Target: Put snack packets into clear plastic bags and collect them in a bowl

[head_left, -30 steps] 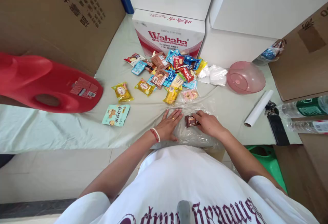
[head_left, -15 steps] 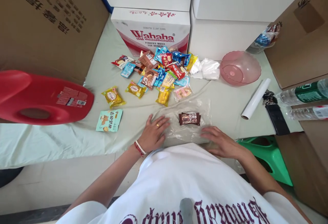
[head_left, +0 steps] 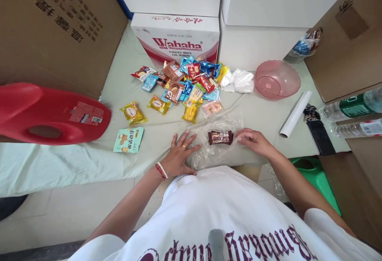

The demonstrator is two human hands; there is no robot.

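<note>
Grip, left: bare left hand point(head_left: 179, 155) lies palm down with its fingers spread, pressing the near-left edge of the clear plastic sheet and grasping nothing.
Grip, right: bare right hand point(head_left: 253, 141) has its fingers bent at the sheet's right edge; whether they pinch the film cannot be made out.
Dark brown packets: small dark brown wrapped packets with pale lettering point(head_left: 220, 137) lie overlapping between the two hands, apart from both.
Clear sheet: crumpled, transparent plastic sheet point(head_left: 213, 158) spreads around the brown packets, close to the person's white shirt point(head_left: 221, 197); whether it is a single layer or a bag does not show.
Snack heap: loose heap of mixed, brightly coloured wrapped snacks point(head_left: 186, 84) sits beyond the sheet, in front of the white carton with red lettering point(head_left: 179, 42).
Left of the hands: pale mint-green flat pouch point(head_left: 128, 140) lies near the left hand, with a yellow wrapped snack point(head_left: 133, 112) just beyond it.
Right side: translucent pink round bowl point(head_left: 278, 86) stands beyond the right hand, and a white paper-like roll point(head_left: 295, 114) lies nearer the person.
</note>
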